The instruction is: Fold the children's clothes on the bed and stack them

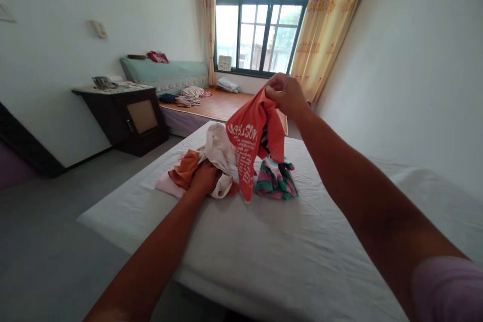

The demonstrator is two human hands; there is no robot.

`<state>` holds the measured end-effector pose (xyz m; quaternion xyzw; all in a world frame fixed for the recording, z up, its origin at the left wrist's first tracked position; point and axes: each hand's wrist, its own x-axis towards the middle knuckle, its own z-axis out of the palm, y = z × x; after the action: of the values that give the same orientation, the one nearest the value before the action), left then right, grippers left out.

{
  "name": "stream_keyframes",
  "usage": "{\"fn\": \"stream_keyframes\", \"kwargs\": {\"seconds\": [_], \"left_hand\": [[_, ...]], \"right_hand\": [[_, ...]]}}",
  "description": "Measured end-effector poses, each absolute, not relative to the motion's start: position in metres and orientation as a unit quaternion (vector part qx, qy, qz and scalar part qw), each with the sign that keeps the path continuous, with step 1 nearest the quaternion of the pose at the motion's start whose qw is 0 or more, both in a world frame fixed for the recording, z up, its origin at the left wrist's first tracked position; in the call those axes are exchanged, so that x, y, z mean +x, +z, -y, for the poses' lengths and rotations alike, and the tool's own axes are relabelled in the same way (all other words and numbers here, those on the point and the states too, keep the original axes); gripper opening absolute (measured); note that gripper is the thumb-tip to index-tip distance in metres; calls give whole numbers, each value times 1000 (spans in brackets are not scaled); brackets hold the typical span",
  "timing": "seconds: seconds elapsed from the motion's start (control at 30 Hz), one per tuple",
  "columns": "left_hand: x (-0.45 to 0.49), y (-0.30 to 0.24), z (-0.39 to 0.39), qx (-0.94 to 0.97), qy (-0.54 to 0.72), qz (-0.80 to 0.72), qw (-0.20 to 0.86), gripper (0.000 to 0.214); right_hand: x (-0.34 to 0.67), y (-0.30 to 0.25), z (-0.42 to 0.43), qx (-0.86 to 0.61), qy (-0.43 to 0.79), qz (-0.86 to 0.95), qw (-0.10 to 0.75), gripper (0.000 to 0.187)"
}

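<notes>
The red cloth point(245, 133) is up in the air over the bed, in front of me. It hangs from its top, with white letters on it. Its long way runs down and a bit to my left, and a pointy corner aims at the sheet point(260, 241). I can't tell if that corner touches. My right hand point(287, 94) pinches the top, thumb and fingers closed on it. My left hand point(207, 177) is in the pile, but its fingertips are hidden, so I can't tell if they hold anything. The white cloth point(219, 142), the orange cloth point(184, 170) and the pink cloth point(167, 185) lie bunched up there. The striped cloth point(276, 183) lies in a crumpled heap to the right. I think only the lifting is done; nothing looks neatly folded, so most seems left.
</notes>
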<state>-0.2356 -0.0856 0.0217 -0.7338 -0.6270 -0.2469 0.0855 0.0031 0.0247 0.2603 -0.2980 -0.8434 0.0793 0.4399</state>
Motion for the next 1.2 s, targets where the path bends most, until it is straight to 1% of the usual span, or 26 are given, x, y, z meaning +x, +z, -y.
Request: {"fn": "stream_keyframes", "kwargs": {"seconds": [0.03,0.1,0.17,0.2,0.3,0.33,0.47,0.57,0.6,0.63,0.7,0.77,0.83,0.87,0.9,0.97,1.07,1.13,1.2], "left_hand": [[-236,21,85,-733,-244,629,89,28],[-236,20,84,-734,-239,628,98,27],[-236,17,83,-743,-234,617,107,28],[-237,16,82,-748,-232,612,109,29],[-240,12,79,-750,-244,606,104,29],[-240,12,79,-749,-254,604,98,29],[-239,19,82,-704,-348,616,68,31],[-235,30,89,-625,-462,625,72,36],[-234,34,92,-605,-494,619,78,38],[-233,37,95,-589,-522,611,85,41],[-233,40,100,-563,-560,599,100,45],[-234,40,103,-543,-586,591,114,48],[-236,39,105,-529,-602,584,129,51],[-236,38,105,-526,-603,584,137,51],[-237,38,104,-526,-598,587,146,50],[-236,39,103,-536,-572,600,163,46],[-235,40,100,-560,-532,611,172,42],[-234,40,99,-570,-524,609,172,41],[-235,40,97,-573,-522,608,172,40]], "right_hand": [[3,263,-27,-297,108,841,439,9],[3,262,-29,-306,148,855,392,5],[4,258,-30,-317,173,859,363,8],[4,256,-31,-316,188,851,376,8],[3,255,-37,-282,244,807,457,9],[1,254,-39,-274,259,803,461,10],[-20,251,-38,-262,302,818,414,12],[-41,249,-24,-209,312,804,461,5],[-46,248,-18,-191,315,804,467,7],[-49,245,-13,-177,319,811,457,10],[-49,235,-7,-170,332,845,383,14],[-38,218,-6,-199,346,880,256,18],[-19,196,-7,-258,323,903,116,22],[-9,185,-7,-291,289,910,67,25],[2,174,-6,-318,244,915,41,26],[21,155,-3,-348,167,921,47,27],[38,142,0,-363,133,919,83,29],[41,151,-7,-371,117,915,102,22],[40,176,-21,-376,111,909,140,13]]}}
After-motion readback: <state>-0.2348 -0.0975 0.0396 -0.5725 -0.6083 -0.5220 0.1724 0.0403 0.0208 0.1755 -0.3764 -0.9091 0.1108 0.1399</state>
